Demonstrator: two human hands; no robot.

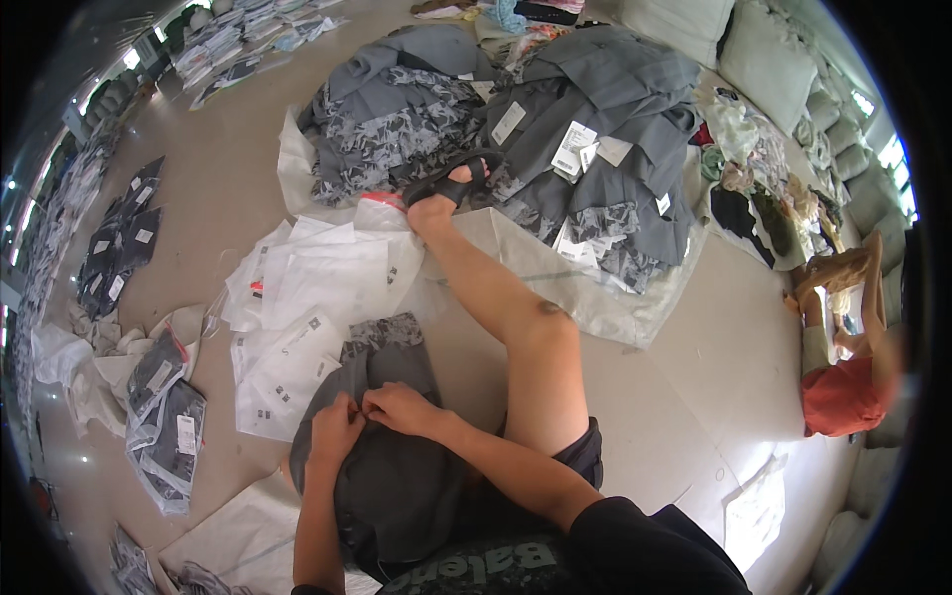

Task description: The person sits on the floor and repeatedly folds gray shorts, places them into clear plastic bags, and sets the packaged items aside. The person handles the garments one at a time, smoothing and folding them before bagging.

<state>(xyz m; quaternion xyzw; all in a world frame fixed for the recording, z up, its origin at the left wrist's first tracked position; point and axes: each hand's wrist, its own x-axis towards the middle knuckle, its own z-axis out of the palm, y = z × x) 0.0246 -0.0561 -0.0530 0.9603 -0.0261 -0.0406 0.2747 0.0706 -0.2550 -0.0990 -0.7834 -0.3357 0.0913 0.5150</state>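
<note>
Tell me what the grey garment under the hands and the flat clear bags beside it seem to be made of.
Grey garment: probably soft matte woven cloth, since it creases and drapes. Clear bags: likely thin glossy plastic film, translucent and wrinkled.

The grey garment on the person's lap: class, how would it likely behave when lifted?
The grey garment would probably flop, since it drapes over the lap in soft folds. It is likely light, as the left hand and right hand pinch it with fingertips only.
</note>
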